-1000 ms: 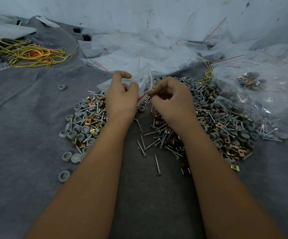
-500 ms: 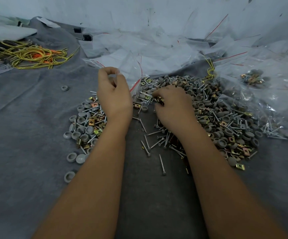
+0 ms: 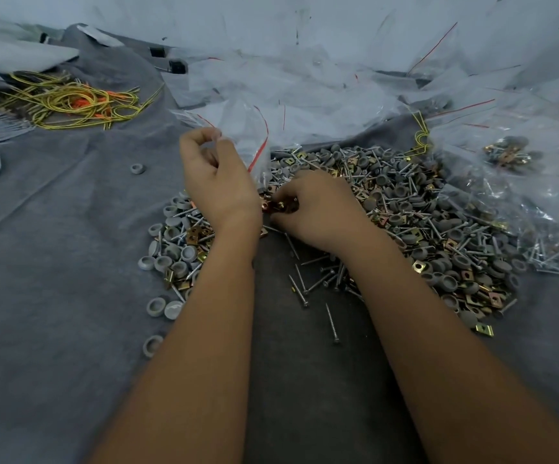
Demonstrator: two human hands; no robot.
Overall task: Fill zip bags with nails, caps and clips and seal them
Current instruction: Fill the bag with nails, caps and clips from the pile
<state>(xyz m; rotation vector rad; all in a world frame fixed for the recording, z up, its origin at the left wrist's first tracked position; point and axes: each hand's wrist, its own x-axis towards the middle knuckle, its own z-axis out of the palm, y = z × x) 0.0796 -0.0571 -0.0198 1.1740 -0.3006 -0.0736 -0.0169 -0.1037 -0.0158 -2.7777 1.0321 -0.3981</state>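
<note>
Nearest to me, two bare forearms reach out over a grey cloth [image 3: 53, 296] that covers the whole work surface. Between the arms lie loose nails [image 3: 331, 321], roughly a dozen scattered singly on the cloth. To the left of the left arm sit grey caps [image 3: 156, 306]; three lie apart at the near edge, and behind them a smaller heap mixes more caps, nails and brass clips [image 3: 192, 234], too many to count.

The right hand [image 3: 318, 212] rests low on the edge of the big heap [image 3: 438, 229], fingers curled in and pinching a few brass clips at its fingertips; I make out two or three, no surer than that. The left hand [image 3: 217, 182] is raised just beside it, thumb and fingers pinching the mouth of one clear zip bag [image 3: 241, 135] with a red seal line; the bag stands up above the hand, and I cannot tell whether anything is in it.

One lone cap [image 3: 136, 168] lies by itself further left. To the right are filled bags [image 3: 512, 195], their number unclear. Beyond, a pile of empty bags [image 3: 304, 85] spreads along the back, and far left lies one tangle of yellow and orange wire [image 3: 70, 102].
</note>
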